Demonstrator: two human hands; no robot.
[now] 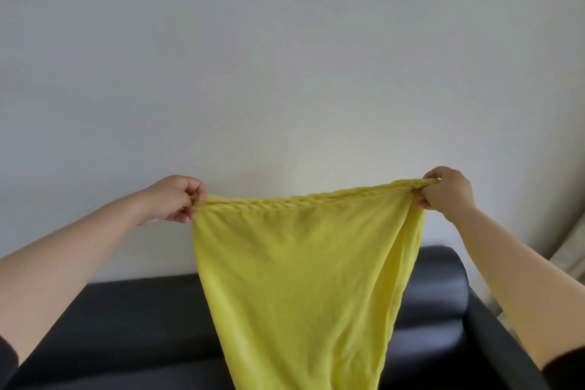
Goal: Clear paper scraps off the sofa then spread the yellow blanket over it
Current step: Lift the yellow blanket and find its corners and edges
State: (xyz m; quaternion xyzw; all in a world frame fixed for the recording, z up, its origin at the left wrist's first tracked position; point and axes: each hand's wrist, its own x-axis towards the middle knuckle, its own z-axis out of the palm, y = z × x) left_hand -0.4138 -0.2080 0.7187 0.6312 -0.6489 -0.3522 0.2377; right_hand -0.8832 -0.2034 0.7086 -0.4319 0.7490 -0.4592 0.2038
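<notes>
The blanket (304,263) is held up before the sofa (126,326), its top edge stretched between the left hand (177,199) and the right hand (446,188). A wall (285,57) is seen behind the sofa, a curtain (569,247) at its right.

Bottom edge cuts the yellow blanket (297,279), so its lower end and full length can't be told. The top hem is bunched and its corners vanish inside the left hand (177,199) and right hand (446,190) (fingertips curl into the folds, mostly unseen). The blanket hides the middle of the sofa (133,320); the seat behind it is unreadable. The sofa's left part sits behind the left forearm. Both arms are cut at the lower corners, with a dark sleeve (566,367) barely showing. The curtain (569,250) is clipped at the right edge and blurry.
</notes>
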